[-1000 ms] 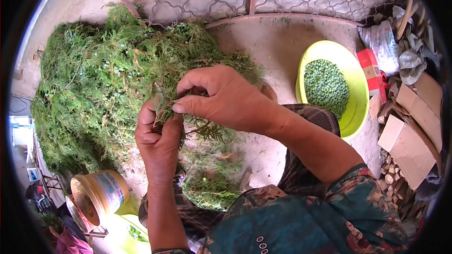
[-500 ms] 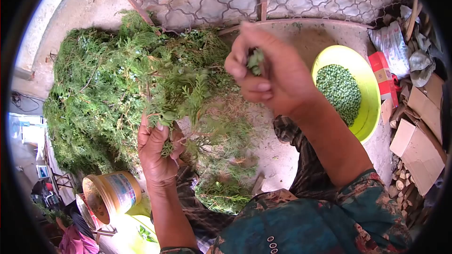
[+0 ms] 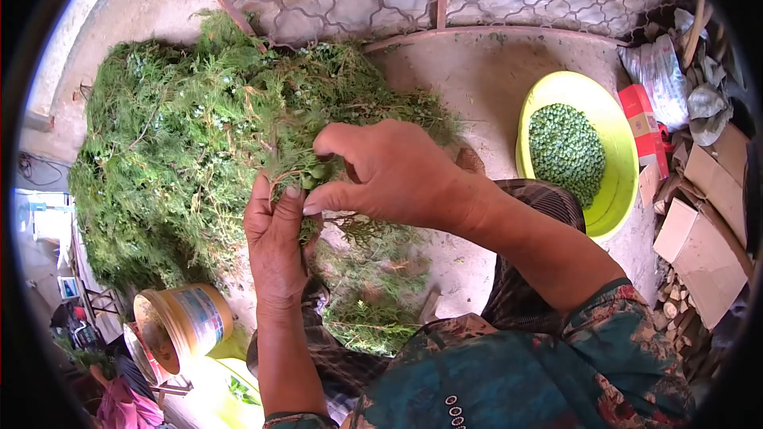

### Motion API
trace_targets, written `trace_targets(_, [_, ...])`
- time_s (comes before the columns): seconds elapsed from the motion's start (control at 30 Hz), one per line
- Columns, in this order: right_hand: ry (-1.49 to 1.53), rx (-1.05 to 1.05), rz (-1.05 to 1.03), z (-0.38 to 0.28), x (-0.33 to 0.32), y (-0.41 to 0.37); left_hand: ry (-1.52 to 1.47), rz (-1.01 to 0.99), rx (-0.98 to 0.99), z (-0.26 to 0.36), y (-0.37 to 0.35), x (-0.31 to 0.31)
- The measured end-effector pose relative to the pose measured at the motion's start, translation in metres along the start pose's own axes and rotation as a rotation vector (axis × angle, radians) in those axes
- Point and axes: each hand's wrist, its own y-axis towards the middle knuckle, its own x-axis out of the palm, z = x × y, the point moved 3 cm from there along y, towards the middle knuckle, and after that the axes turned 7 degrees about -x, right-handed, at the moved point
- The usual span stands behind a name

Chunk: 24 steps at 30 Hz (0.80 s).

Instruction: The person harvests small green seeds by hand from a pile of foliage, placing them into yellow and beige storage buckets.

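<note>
Concrete floor (image 3: 445,71) beneath, my left hand (image 3: 278,242) pinches a conifer sprig (image 3: 296,175) left of frame centre while my right hand (image 3: 397,167), half open with palm contents unseen, brackets its green cones (image 3: 316,171), apparently for plucking, which calls for a closing pinch.

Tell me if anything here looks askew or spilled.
The cardboard at right lies askew over the firewood, looking carelessly stacked. Loose sprigs litter the floor beside the leafy heap untidily. The green berries sit inside the yellow basin, none visibly spilled.
</note>
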Motion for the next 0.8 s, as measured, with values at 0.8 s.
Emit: trace_targets(0.8, [0.019,-0.308,0.098,0.008,0.023,0.005,-0.125,-0.018,-0.105,0.004,-0.004,0.002])
